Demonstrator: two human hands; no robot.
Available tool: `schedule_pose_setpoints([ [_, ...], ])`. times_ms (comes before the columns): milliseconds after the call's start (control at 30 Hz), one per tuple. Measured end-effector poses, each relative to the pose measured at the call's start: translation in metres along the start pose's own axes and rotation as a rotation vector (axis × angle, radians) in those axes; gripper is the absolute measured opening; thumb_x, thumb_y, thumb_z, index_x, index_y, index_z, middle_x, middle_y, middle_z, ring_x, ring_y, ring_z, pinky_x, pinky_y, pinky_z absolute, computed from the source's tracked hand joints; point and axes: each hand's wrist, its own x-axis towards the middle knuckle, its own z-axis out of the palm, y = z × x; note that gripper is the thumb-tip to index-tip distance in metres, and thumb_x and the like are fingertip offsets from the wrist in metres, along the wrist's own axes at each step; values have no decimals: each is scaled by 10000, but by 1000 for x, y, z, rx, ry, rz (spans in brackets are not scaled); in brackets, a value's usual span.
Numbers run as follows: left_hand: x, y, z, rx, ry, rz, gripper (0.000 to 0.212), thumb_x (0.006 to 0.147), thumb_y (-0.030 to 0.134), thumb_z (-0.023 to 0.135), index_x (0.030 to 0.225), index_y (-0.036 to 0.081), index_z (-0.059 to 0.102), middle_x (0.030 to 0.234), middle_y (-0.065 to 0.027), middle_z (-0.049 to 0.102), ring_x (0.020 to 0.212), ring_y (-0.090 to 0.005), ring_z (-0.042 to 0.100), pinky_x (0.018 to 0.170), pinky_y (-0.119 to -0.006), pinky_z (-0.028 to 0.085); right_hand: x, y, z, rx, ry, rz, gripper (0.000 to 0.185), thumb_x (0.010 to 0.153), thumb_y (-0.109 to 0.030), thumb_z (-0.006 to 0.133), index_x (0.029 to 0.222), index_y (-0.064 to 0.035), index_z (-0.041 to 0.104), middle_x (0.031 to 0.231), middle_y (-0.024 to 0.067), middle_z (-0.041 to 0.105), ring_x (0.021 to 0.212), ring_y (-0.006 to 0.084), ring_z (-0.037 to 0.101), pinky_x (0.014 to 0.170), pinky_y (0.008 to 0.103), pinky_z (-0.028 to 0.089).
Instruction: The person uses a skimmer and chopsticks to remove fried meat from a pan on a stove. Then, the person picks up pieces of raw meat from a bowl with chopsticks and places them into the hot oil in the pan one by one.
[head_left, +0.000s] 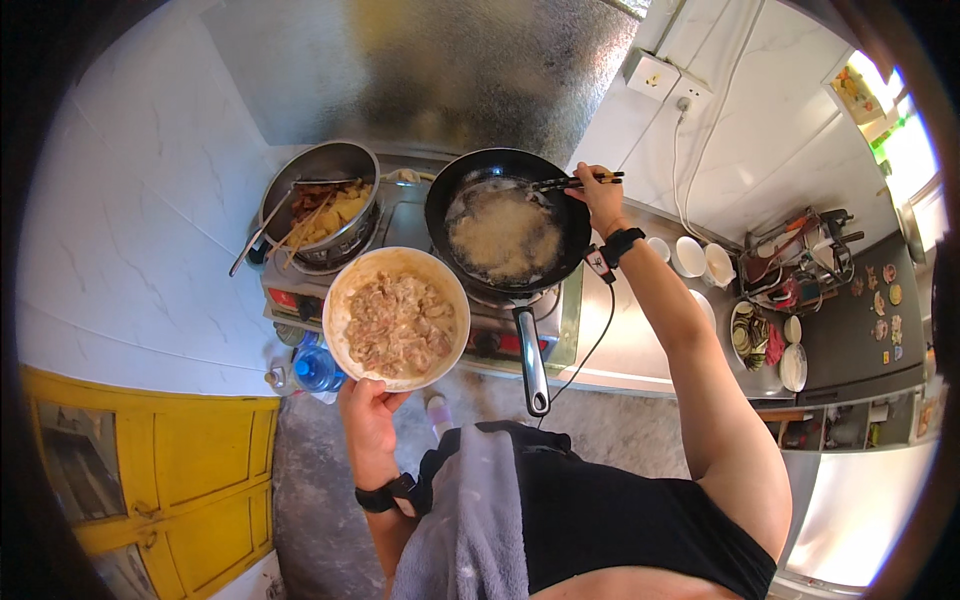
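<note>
My left hand (373, 420) grips the near rim of a white bowl (335, 307), thumb over the edge. Inside lies raw meat (401, 326) in a pale, wet coating. The bowl is held in front of the gas stove, left of the frying pan. Dark chopsticks with banded ends (555, 184) are in my right hand (600, 199), over the pan's right rim. Their tips reach down to the bubbling oil, where the exact contact is hard to see. The black frying pan (514, 161) rests on the right burner, its handle (531, 360) towards me. Pale pieces (506, 232) fry in the foaming oil.
A metal pot (281, 180) with yellow chunks, browned pieces, chopsticks and a utensil stands on the left burner. White bowls (688, 256), a plate of sliced vegetables (748, 337) and a utensil rack (795, 255) line the right counter. A blue-capped plastic bottle (315, 367) stands below the stove's left side.
</note>
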Motion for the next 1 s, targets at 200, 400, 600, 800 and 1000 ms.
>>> schedule_pose_setpoints([
  [200, 1, -1, -2, -12, -28, 1, 463, 762, 139, 518, 1172, -77, 536, 1109, -175, 637, 956, -311, 667, 791, -426, 590, -5, -13, 21, 44, -78, -42, 206, 922, -188, 630, 878, 13, 613, 843, 93, 620, 754, 183, 637, 676, 305, 608],
  [400, 3, -3, -13, 6, -35, -19, 453, 766, 136, 526, 1177, -55, 546, 1105, -167, 641, 951, -293, 666, 797, -416, 584, -87, -85, 32, 376, -260, 136, 239, 959, -206, 573, 951, 32, 558, 923, 120, 599, 857, 286, 661, 771, 341, 603],
  [600, -2, 10, -10, -3, -90, -33, 425, 754, 107, 532, 1130, -89, 558, 1058, -163, 649, 908, -250, 674, 802, -383, 586, -184, -136, 48, 100, -590, 147, 243, 984, -223, 530, 905, 3, 574, 906, 110, 638, 797, 245, 692, 715, 276, 594],
  [800, -2, 16, -12, 12, -142, -55, 431, 749, 113, 536, 1129, -89, 557, 1057, -156, 651, 893, -239, 679, 795, -354, 586, -232, -152, 70, -266, -766, -82, 196, 931, -146, 623, 867, 39, 616, 820, 62, 633, 740, 123, 639, 692, 266, 583],
  [1000, -2, 16, -14, 53, -145, -60, 444, 747, 125, 536, 1140, -81, 554, 1057, -154, 653, 891, -242, 682, 791, -358, 587, -242, -151, 80, -394, -751, -41, 167, 926, -112, 619, 862, 41, 632, 804, 54, 664, 730, 103, 656, 644, 221, 549],
])
